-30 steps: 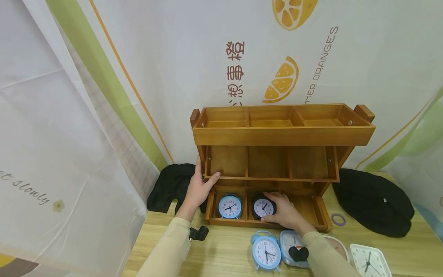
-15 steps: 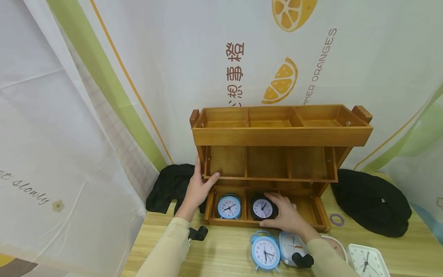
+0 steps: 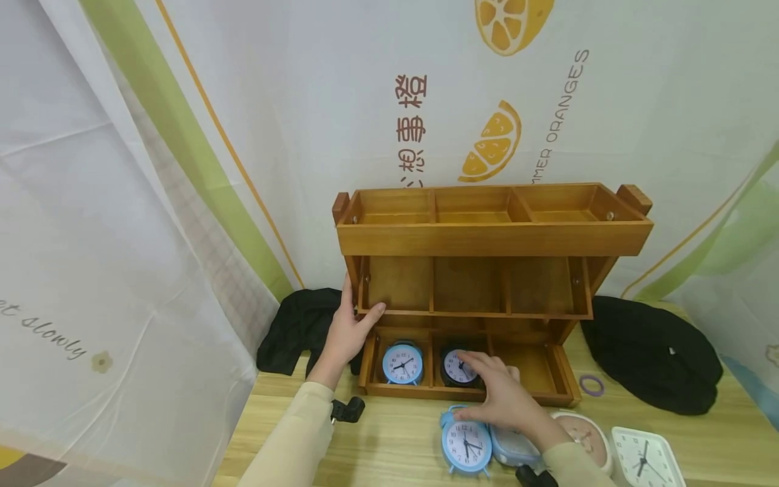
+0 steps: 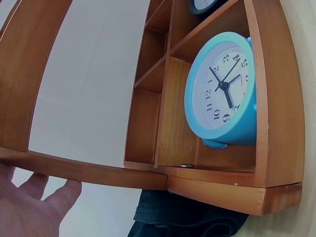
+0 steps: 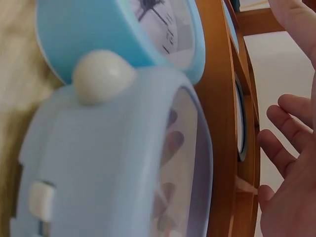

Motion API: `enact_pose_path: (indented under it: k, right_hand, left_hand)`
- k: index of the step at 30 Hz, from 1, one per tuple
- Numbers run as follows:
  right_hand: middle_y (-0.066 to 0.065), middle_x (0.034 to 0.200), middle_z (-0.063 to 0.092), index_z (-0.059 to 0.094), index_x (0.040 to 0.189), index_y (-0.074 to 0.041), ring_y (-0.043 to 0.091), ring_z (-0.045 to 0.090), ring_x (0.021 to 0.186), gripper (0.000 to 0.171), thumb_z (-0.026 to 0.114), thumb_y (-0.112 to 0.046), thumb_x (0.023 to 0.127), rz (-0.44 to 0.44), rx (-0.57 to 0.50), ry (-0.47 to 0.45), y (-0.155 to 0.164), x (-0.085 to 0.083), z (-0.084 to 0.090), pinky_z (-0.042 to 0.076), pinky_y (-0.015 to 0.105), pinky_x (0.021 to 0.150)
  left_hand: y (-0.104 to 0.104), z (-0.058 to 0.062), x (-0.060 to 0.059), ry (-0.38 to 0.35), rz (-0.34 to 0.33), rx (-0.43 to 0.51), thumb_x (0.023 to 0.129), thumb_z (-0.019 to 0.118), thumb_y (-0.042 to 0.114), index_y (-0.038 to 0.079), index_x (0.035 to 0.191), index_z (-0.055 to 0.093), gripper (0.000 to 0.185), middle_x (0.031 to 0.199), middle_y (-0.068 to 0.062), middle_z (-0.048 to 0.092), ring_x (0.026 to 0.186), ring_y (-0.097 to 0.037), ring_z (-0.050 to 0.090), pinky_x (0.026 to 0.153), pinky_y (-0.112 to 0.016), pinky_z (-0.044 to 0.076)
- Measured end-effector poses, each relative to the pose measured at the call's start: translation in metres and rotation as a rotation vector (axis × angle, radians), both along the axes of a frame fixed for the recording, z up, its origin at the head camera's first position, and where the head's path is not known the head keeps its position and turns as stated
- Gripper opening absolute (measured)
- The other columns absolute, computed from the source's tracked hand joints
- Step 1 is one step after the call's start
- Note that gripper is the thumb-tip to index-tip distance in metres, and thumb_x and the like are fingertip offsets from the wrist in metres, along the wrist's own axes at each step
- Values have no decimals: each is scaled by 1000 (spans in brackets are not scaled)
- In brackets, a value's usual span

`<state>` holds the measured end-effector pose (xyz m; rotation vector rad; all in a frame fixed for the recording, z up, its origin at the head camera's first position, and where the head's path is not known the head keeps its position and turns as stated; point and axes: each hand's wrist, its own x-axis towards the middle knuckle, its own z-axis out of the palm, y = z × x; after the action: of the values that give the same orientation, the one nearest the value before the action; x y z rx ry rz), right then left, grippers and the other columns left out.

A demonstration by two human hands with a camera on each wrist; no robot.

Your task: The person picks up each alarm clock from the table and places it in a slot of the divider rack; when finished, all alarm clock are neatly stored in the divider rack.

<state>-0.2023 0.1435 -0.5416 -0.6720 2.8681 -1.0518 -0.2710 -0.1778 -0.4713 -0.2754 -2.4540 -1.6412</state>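
Observation:
A tiered wooden box (image 3: 493, 240) stands unfolded on the table. My left hand (image 3: 349, 335) rests against its left side, thumb on the front edge of the middle tray; in the left wrist view its fingertips touch the side board. In the bottom tier, a round blue alarm clock (image 3: 402, 364) sits in the left compartment, face outward. Beside it, in the middle compartment, stands a round black alarm clock (image 3: 452, 366). My right hand (image 3: 502, 396) hovers in front of that black clock, fingers spread and holding nothing, partly covering its face in the head view.
In front of the box stand a blue twin-bell clock (image 3: 466, 448), a pale blue clock (image 3: 512, 446), a round pinkish clock (image 3: 585, 436) and a square white clock (image 3: 646, 460). A purple ring (image 3: 592, 385) lies right of the box. Black cloths (image 3: 651, 352) flank it.
My right hand has let go of the black clock and drawn back toward the front, its fingers now apart from the clock's sides. The left hand has stayed at the box.

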Motion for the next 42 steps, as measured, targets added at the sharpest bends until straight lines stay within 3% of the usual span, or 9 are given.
enact_pose_path:
  k: [8,16,22,27,33,42]
  right_hand:
    - [9,147,58,54,152,-13,38,53,132,107,90,-66,67,59,24,18,-5,17,0,31,58,93]
    - [6,143,61,59,147,-15,34,57,126,102,87,-72,67,45,58,45,-6,35,-3,32,49,87]
    - [1,141,62,61,146,-18,31,56,126,103,89,-72,62,41,69,20,-8,45,-8,32,57,91]
    - [-1,141,62,62,145,-18,29,55,125,107,89,-75,58,60,95,42,-7,53,-13,32,53,89]
    - [-2,141,60,62,143,-20,27,53,125,107,84,-81,59,65,154,-5,-6,56,-12,34,56,88]
    - [-11,135,61,64,139,-30,24,56,120,99,88,-77,56,73,209,30,-5,63,-19,35,63,90]
  left_hand:
    - [-1,-1,0,-3,-1,-6,102,70,41,37,168,-6,100,173,-5,19,150,-38,38,112,-63,41]
    - [-1,-1,0,-1,0,-9,101,70,42,38,167,-7,101,173,-5,20,149,-38,39,113,-63,40]
    - [-1,-1,-1,2,3,-5,102,70,41,40,167,-6,100,171,-7,24,147,-38,42,111,-62,43]
    - [-1,0,0,-1,5,-5,101,70,42,38,167,-5,100,171,-7,24,148,-38,42,111,-62,43]
    - [-1,0,0,7,-3,-3,101,70,41,41,167,-7,101,171,-7,25,146,-37,43,110,-62,44]
    - [0,0,0,9,-4,-2,101,70,42,41,167,-6,100,171,-6,24,147,-36,43,110,-61,44]
